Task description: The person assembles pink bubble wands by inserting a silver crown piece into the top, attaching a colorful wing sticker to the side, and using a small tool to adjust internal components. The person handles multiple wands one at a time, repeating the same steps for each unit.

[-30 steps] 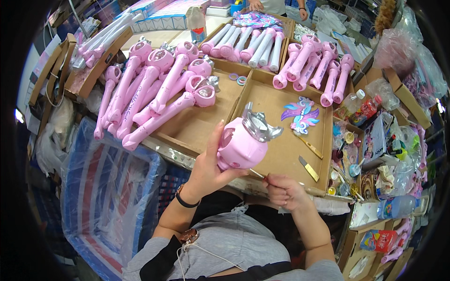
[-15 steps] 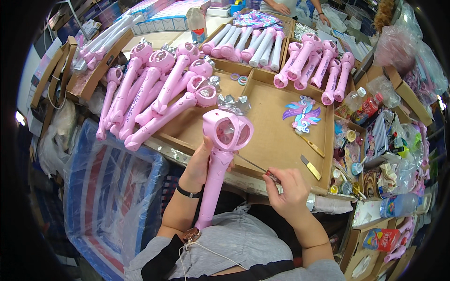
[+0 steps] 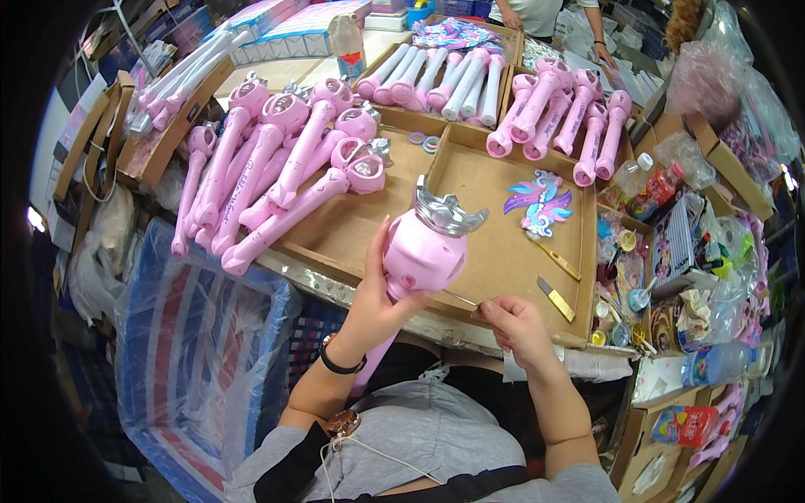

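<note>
My left hand (image 3: 379,303) is closed round the neck of a pink toy wand (image 3: 426,251), just below its round head. A silver plastic crown (image 3: 444,214) tops the head, which leans to the right. The wand's handle runs down behind my left wrist toward my lap. In my right hand (image 3: 518,325) is a thin screwdriver (image 3: 460,299), pinched between thumb and fingers. Its metal shaft points left at the base of the wand's head. Whether the tip touches the wand is hidden. My fingers cover most of the screwdriver's handle.
Several finished-looking wands (image 3: 251,172) are piled at the left. Behind the cardboard tray (image 3: 470,189) lie more pink and white handles (image 3: 436,80). A purple-blue wing piece (image 3: 538,204) and a yellow cutter knife (image 3: 556,299) lie in the tray. Another person's hand (image 3: 604,55) shows at the back.
My left hand has turned the wand, so its clear windows face away and the crown leans right. The wand's head has shifted slightly right and down. My right hand still holds the screwdriver.
</note>
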Demonstrator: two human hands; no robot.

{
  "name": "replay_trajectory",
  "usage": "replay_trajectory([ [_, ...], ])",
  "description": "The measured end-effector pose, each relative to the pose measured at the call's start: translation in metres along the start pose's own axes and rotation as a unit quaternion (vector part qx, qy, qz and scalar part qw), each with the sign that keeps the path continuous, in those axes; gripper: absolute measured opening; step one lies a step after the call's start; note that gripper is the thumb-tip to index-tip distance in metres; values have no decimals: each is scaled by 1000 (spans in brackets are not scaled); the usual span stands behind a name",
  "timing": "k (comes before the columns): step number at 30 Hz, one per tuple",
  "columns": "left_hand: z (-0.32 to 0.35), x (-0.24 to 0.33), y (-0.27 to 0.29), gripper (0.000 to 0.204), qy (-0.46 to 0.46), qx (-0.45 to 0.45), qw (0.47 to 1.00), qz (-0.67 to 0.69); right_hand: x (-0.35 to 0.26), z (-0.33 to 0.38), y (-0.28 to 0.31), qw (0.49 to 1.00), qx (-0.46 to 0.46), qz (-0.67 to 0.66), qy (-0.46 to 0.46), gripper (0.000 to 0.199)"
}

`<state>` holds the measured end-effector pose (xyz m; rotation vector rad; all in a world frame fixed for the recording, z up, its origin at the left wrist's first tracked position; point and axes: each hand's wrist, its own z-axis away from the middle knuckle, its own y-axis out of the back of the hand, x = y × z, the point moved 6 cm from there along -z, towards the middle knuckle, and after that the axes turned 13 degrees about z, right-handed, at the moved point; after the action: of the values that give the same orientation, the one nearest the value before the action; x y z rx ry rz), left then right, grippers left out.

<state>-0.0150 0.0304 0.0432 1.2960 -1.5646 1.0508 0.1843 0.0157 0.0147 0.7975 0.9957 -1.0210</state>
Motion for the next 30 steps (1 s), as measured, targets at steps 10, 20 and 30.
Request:
replay_trajectory([
  [10, 2, 5, -1, 100, -26, 10, 996, 81, -22, 25, 2, 831, 211, 345, 382, 15],
  [20, 3, -7, 5, 86, 14, 13, 994, 105, -14, 26, 2, 931, 188, 200, 242, 15],
  [30, -9, -26, 7, 57, 180, 60, 922, 338, -54, 43, -18, 779, 287, 372, 416, 21],
])
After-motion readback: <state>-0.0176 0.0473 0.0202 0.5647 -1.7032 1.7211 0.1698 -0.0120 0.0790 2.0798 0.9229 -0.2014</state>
